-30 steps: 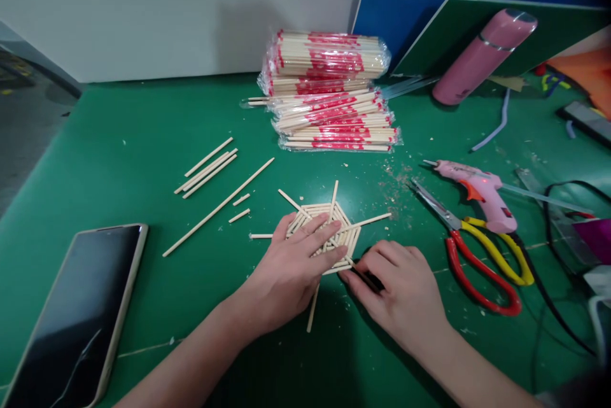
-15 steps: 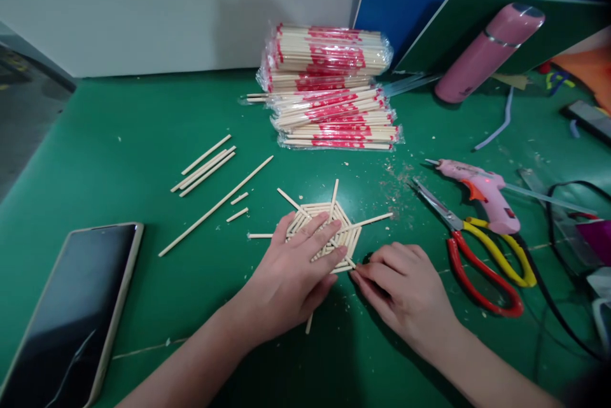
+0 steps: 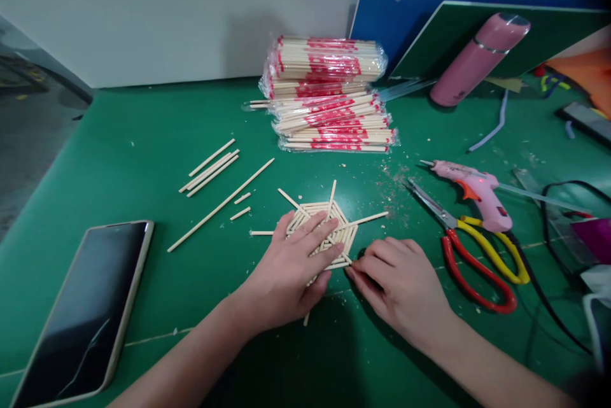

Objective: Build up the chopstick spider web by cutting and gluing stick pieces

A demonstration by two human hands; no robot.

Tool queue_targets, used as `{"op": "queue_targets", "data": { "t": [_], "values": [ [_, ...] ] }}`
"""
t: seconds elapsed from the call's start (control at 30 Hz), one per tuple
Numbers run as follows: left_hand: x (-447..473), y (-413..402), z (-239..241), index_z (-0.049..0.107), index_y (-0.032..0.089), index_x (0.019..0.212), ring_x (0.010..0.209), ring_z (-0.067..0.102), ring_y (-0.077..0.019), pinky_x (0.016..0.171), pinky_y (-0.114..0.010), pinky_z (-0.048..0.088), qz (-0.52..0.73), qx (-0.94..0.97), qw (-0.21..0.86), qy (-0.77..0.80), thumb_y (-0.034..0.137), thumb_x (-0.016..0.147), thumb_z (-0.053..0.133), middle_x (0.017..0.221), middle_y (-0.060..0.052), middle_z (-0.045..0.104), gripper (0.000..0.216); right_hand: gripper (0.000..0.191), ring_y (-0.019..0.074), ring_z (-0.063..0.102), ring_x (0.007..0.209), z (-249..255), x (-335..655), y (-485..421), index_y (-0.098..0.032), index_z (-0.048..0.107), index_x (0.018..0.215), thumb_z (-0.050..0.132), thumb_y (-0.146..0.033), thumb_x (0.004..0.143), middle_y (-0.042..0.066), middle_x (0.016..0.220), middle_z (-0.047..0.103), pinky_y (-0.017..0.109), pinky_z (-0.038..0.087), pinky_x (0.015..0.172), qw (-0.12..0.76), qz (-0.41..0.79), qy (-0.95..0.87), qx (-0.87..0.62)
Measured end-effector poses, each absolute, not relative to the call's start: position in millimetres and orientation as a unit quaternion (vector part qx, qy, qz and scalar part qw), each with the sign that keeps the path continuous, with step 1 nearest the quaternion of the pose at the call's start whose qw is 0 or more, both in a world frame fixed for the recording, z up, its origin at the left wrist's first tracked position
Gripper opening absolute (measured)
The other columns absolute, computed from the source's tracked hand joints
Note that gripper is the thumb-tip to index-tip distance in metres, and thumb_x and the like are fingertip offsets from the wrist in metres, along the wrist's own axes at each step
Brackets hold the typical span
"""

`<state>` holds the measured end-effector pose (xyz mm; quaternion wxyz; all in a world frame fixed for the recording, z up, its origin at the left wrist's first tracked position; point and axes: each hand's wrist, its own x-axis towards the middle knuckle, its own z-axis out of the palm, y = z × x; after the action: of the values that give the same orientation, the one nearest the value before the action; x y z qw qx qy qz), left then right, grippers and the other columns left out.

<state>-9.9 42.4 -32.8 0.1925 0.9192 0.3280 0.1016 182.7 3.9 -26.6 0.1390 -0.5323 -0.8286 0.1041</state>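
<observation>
Left hand is laid flat in the middle of the frame, fingers a bit spread, palm down on a web-looking thing made of wooden sticks. It's pretty open, resting on top rather than wrapped around anything. Right hand is just right of that, fingers curled, thumb and forefinger close together at the web's lower right corner, by the end of one of its spokes. Can't tell if it's actually pinching that bit, the fingertips hide it.

The web sits flat on the green bench around the center, rings of short sticks with longer spokes poking out past the edge.

Just left of it are two stubby offcuts, then one long loose stick lying diagonally, and four medium sticks above that. Phone is at the lower left, face up.

Over on the right there's a pair of scissors with one red and one yellow handle, and a pink glue gun just above, clear glue stick out the back. Bunch of crumbs left of those.

Top center: a heap of plastic-wrapped chopsticks. Upper right: a pink bottle, tilted in the picture, in front of a green board.
</observation>
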Motion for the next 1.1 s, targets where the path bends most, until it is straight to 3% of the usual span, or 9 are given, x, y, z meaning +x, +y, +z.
{"op": "queue_targets", "data": {
  "t": [0.4,1.1],
  "values": [
    [-8.6,41.7,-32.9,0.049,0.023,0.115,0.127,0.024,-0.0251,0.099,-0.055,0.011,0.092,0.920,0.181,0.334,0.018,0.080,0.041,0.136,-0.008,0.034,0.035,0.026,0.0124,0.043,0.061,-33.5,176.8,7.5,-0.020,0.054,0.058,0.049,-0.031,0.082,-0.002,0.060,0.053,0.030,0.021,0.062,0.159,0.044,-0.827,-0.537],
    [-9.3,43.8,-31.0,0.051,0.026,0.114,0.126,0.026,-0.0237,0.100,-0.053,0.012,0.096,0.907,0.220,0.345,0.015,0.078,0.044,0.136,-0.005,0.035,0.038,0.027,0.0125,0.044,0.062,-33.8,178.5,8.3,-0.021,0.054,0.059,0.049,-0.033,0.082,-0.002,0.061,0.053,0.030,0.023,0.063,0.151,0.075,-0.818,-0.550]
  ]
}}
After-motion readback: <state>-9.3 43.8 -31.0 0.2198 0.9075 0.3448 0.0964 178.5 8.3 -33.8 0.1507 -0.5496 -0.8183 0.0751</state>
